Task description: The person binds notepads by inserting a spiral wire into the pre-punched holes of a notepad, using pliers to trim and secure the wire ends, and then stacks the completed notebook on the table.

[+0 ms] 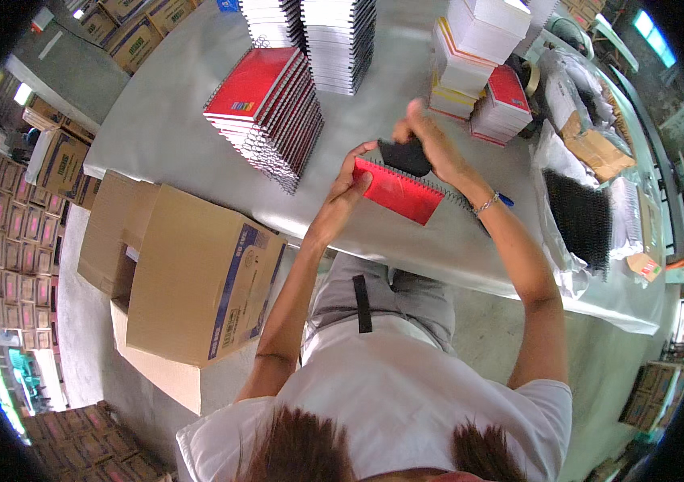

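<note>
My left hand (343, 199) grips a red-covered notebook (400, 195) at its left end, thumb on the cover and fingers behind. A dark spiral coil (458, 198) runs along the notebook's far long edge and sticks out past its right end. A dark, rounded object (408, 157) lies against that coiled edge; its kind is unclear. My right hand (432, 145) is just beyond and to the right of this object, blurred by motion, its fingers not clearly visible. The tip of a blue pen-like item (506, 199) shows beside my right wrist.
Stacked red spiral notebooks (265, 112) and taller spiral-bound stacks (334, 48) stand at the far left of the table. Unbound page blocks (470, 60) rise at the far right. Black coils (575, 221) lie in plastic at right. An opened carton (189, 269) sits left.
</note>
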`<state>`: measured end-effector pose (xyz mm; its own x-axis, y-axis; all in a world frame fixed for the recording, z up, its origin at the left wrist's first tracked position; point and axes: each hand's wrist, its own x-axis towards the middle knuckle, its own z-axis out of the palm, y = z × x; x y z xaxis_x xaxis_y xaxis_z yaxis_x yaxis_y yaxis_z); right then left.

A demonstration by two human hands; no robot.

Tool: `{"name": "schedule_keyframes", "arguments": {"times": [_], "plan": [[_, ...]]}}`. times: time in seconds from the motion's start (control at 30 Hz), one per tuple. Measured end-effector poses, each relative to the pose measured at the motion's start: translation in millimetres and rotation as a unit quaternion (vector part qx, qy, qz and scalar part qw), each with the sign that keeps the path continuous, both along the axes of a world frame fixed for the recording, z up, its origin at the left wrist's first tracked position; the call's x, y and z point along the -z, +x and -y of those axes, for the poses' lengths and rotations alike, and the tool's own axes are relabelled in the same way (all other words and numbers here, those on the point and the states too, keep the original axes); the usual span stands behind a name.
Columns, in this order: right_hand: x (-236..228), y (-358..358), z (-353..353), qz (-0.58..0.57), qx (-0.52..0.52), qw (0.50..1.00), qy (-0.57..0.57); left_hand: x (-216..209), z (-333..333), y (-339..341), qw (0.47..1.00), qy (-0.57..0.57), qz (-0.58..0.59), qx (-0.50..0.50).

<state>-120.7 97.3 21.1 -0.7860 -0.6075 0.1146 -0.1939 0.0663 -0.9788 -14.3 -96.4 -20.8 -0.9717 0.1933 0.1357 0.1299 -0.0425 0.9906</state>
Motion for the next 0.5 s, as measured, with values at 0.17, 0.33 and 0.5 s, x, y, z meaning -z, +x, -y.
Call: {"name": "schedule_keyframes", "arguments": {"times": [0.17, 0.33, 0.5], "plan": [[-0.8, 3.7, 11.8, -0.025, 0.031, 0.999, -0.001, 5.1, 2.0, 0.2, 0.999, 0.041, -0.001, 0.006], [-2.2, 1.1, 9.4, -0.195, -0.050, 0.973, 0.108, 5.1, -1.3, -2.9, 0.999, 0.037, -0.028, 0.011], [4.3, -10.4, -14.9, -0.252, 0.115, 0.946, 0.168, 5.3, 0.8, -1.9, 0.999, 0.009, -0.032, -0.017]]}}
